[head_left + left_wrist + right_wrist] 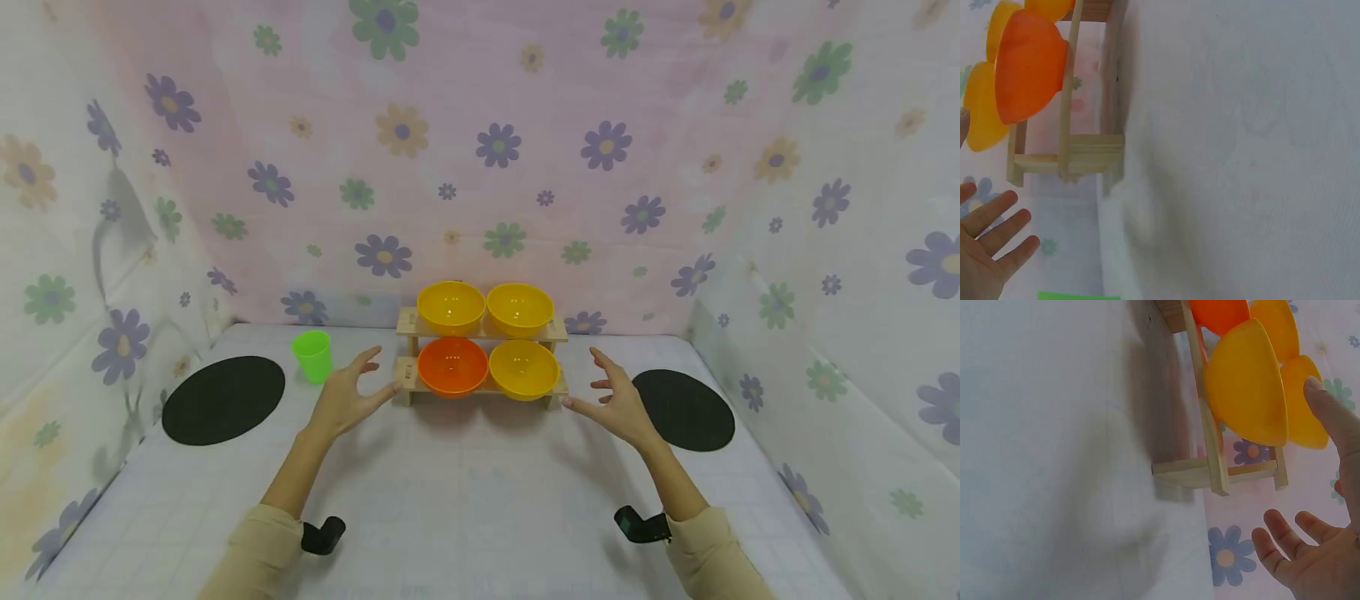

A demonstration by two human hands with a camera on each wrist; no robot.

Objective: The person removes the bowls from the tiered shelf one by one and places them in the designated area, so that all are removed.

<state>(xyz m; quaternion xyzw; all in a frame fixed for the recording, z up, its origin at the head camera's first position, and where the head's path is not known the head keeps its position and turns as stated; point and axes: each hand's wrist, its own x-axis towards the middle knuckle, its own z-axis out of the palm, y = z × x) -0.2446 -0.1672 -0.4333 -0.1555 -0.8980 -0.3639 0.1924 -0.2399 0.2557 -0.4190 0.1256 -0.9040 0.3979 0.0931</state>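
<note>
A two-tier wooden rack (pixel 407 373) stands at the back middle of the table. On its lower tier sit an orange bowl (pixel 453 367) at left and a yellow bowl (pixel 524 370) at right. Two more yellow bowls, one at upper left (pixel 451 307) and one at upper right (pixel 521 309), fill the top tier. My left hand (pixel 348 398) is beside the rack's left end, fingers spread, holding nothing. At the right end my right hand (pixel 615 403) is likewise spread, its thumb close to the rack. In the right wrist view the thumb overlaps a yellow bowl (pixel 1304 409).
A green cup (pixel 312 357) stands behind my left hand. One black round mat (pixel 223 401) lies at the left, another black round mat (pixel 686 411) at the right. Flowered cloth walls (pixel 465 167) enclose the white table (pixel 465 517) at the back and sides.
</note>
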